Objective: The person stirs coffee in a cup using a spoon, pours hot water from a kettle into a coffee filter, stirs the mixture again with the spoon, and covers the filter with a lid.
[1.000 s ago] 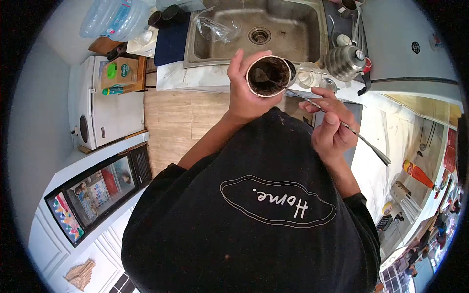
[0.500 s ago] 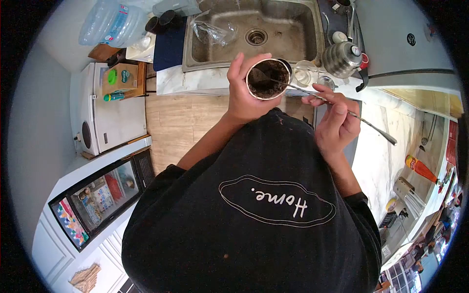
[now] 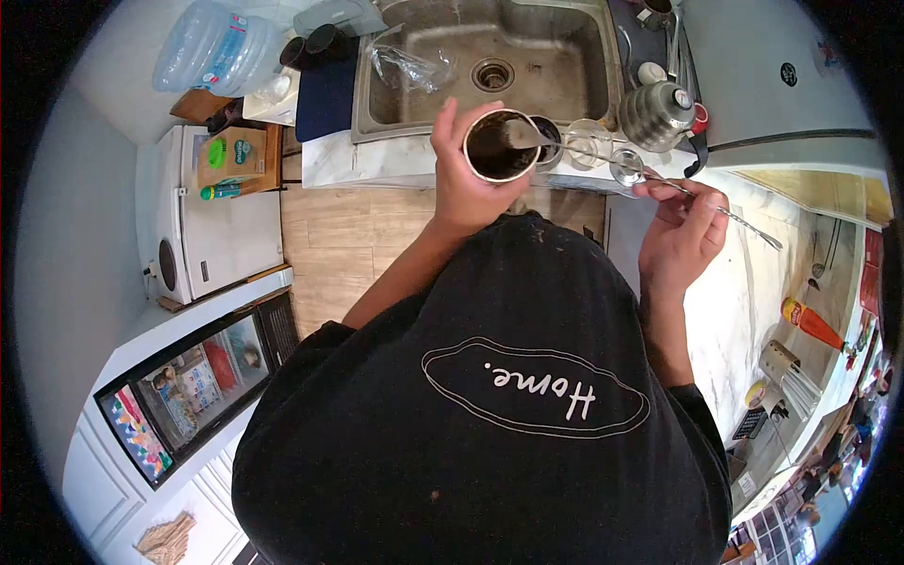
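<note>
- A black shirt (image 3: 471, 405), printed "Home.", fills the near foreground.
- The left hand (image 3: 461, 179) is wrapped around a cup (image 3: 483, 176) with a pale rim and dark contents, raised off the tabletop with its mouth facing the camera.
- The right hand (image 3: 685, 231) pinches the twisted handle of a long spoon (image 3: 749, 226), whose bowl lies at the cup's mouth; the hands are well apart.
- Below them spreads a floor (image 3: 325, 226) of pale wood-look planks.
- The tabletop (image 3: 325, 160), white with grey veining, runs along the sink's near edge and down the right side.
- A dark-rimmed container, a clear glass vessel (image 3: 586, 143) and a smaller glass (image 3: 626, 167) line that edge.
- A steel kettle (image 3: 652, 118) stands right of the metal sink (image 3: 556, 80); a clear plastic bag (image 3: 410, 68) lies in the basin's left part.
- Left of the sink is a dark blue mat (image 3: 328, 104), with two black cups (image 3: 327, 40) near its far end.
- A large water bottle (image 3: 217, 47) sits farther left, a grey fridge (image 3: 767, 104) at far right.
</note>
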A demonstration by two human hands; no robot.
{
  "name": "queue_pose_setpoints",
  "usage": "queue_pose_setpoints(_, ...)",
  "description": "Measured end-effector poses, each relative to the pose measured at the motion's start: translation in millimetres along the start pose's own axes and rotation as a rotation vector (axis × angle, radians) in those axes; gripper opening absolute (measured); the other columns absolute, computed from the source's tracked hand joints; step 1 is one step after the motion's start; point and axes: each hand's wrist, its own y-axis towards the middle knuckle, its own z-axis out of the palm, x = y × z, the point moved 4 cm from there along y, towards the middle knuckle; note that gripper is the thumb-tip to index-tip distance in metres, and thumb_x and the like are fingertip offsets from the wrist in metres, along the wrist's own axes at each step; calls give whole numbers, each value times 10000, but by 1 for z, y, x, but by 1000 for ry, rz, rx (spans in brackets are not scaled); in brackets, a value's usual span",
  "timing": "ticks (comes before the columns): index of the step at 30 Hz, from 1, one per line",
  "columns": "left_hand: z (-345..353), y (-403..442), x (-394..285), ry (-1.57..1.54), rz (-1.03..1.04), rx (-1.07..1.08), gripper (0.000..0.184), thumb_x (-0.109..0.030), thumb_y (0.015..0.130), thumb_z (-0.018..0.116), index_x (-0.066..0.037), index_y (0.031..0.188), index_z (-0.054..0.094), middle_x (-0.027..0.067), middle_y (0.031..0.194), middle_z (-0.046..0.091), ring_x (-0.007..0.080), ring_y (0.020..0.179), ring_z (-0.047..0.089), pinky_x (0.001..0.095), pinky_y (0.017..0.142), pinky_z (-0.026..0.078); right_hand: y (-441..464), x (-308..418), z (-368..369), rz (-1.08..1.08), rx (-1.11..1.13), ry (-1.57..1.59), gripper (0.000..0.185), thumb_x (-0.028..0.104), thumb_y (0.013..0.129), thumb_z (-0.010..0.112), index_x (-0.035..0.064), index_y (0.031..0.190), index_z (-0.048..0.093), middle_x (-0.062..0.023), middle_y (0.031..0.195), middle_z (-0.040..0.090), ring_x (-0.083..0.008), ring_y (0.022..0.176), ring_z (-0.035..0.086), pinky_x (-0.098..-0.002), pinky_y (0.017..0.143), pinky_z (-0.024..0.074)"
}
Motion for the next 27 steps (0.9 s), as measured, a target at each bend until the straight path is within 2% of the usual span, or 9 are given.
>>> queue_pose_setpoints(5, -11, -9, 16, -8, -131, -70, 1186, 16, 722, 860, -41, 1555, 18, 239, 1378, 525, 302, 1221, 615, 401, 1042, 519, 8, -4, -28, -33, -92, -84, 306, 220, 1129, 384, -37, 1070, 538, -220, 880, 709, -332, 838, 730, -440, 860, 587)
queue_pose_setpoints(12, -11, -26, 28, -26, -188, -69, 1167, 5, 723, 861, -30, 1557, 45, 237, 1378, 524, 302, 1223, 607, 391, 1054, 508, -2, -47, -26, 3, -1, -392, 308, 187, 1129, 372, -52, 1103, 565, -203, 933, 714, -312, 917, 735, -398, 919, 556)
queue_pose_setpoints(13, -9, -28, 30, -41, -212, -66, 1167, 3, 723, 863, -28, 1558, 49, 237, 1377, 525, 304, 1225, 606, 393, 1057, 506, -4, -49, -22, 21, 4, -362, 289, 166, 1118, 400, -53, 1089, 588, -195, 941, 732, -268, 923, 731, -375, 923, 537)
queue_pose_setpoints(16, -7, -34, 36, -20, -217, -59, 1166, -11, 719, 874, -18, 1557, 64, 232, 1368, 538, 305, 1225, 610, 396, 1065, 499, -7, -56, -20, 1, 59, -508, 272, 145, 1101, 436, -51, 1059, 621, -171, 948, 755, -216, 915, 723, -354, 917, 521)
queue_pose_setpoints(19, -4, -37, 43, 6, -240, -38, 1162, -36, 719, 891, -8, 1556, 86, 222, 1359, 558, 303, 1224, 616, 395, 1067, 494, -12, -49, -12, -73, 224, -764, 317, 174, 1126, 386, -62, 1086, 595, -206, 1002, 723, -294, 982, 728, -382, 960, 532)
queue_pose_setpoints(25, 2, -31, 53, 31, -272, -5, 1151, -90, 730, 911, 3, 1553, 111, 203, 1334, 591, 298, 1216, 627, 401, 1061, 489, -23, -38, -10, -184, 245, -706, 257, 125, 1106, 442, -65, 1106, 615, -184, 973, 746, -253, 966, 734, -365, 936, 533)
queue_pose_setpoints(27, 3, -32, 53, 44, -260, 4, 1148, -100, 734, 912, 3, 1553, 114, 200, 1325, 598, 299, 1210, 631, 404, 1059, 489, -25, -33, -6, -235, 217, -695, 194, 83, 1066, 498, -43, 1066, 645, -158, 966, 761, -252, 977, 733, -363, 931, 541)
